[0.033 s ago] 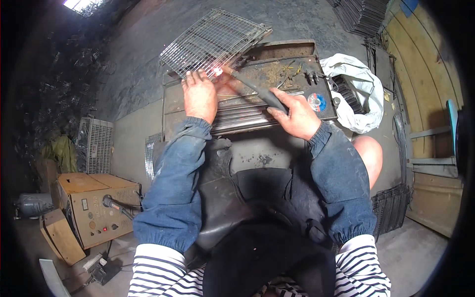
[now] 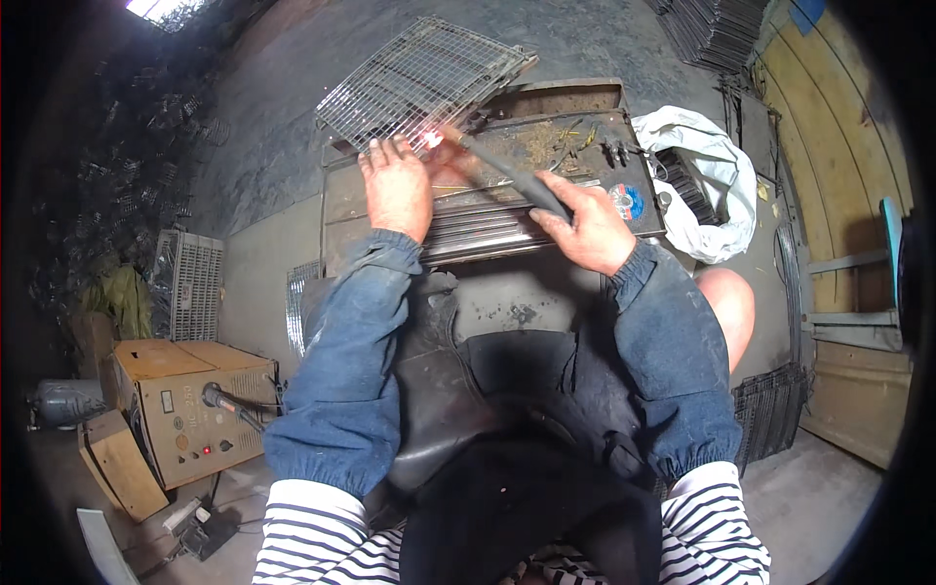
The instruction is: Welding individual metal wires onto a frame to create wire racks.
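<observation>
A wire mesh cage point(image 2: 424, 78) of silvery grid lies tilted across the far left of the metal workbench point(image 2: 351, 200). My left hand point(image 2: 397, 195) grips its near edge, the fingertips over the wires and the thumb hidden. In my right hand point(image 2: 593, 229) is a welding torch point(image 2: 531, 185) with a dark handle and a copper-coloured tip. The tip points left at the near right edge of the mesh, where a bright pinkish-white glow shows close to my left fingertips. Several metal rods point(image 2: 487, 226) lie side by side along the bench's near edge.
A blue cutting disc point(image 2: 627, 202) and pliers point(image 2: 565, 146) lie on the bench. To its right stands a white sack point(image 2: 736, 195) holding dark metal pieces. A welding machine point(image 2: 200, 414) with cables sits at lower left. Stacked mesh panels point(image 2: 707, 29) stand at far right.
My right hand and the torch have shifted very slightly to the right. My left hand has moved a touch to the right on the mesh edge. The glow stays at the mesh edge.
</observation>
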The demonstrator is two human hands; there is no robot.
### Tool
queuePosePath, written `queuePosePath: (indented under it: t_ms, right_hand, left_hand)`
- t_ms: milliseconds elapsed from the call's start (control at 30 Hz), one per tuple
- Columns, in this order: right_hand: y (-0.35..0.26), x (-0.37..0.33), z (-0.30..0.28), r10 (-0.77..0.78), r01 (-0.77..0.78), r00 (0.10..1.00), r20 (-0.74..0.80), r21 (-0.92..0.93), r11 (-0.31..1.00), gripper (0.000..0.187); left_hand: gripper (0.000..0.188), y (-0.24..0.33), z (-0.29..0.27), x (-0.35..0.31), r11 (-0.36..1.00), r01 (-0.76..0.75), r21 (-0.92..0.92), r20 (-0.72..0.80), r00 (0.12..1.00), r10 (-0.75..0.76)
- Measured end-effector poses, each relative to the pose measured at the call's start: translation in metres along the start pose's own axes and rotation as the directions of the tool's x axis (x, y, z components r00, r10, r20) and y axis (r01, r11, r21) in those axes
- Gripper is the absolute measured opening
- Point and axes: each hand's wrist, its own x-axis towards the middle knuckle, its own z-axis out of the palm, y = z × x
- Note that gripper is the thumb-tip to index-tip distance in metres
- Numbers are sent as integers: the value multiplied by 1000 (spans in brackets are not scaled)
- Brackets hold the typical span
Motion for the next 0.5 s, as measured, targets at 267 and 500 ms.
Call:
queuePosePath:
  t_ms: [267, 500]
  right_hand:
    - [7, -24, -40, 4, 0, 982, -188, 22, 1000, 49]
    - [24, -26, -44, 84, -99, 978, -192, -71, 993, 50]
  left_hand:
    - [79, 3, -43, 28, 908, -201, -369, 19, 975, 223]
    - [54, 39, -17, 36, 953, -185, -239, -40, 983, 181]
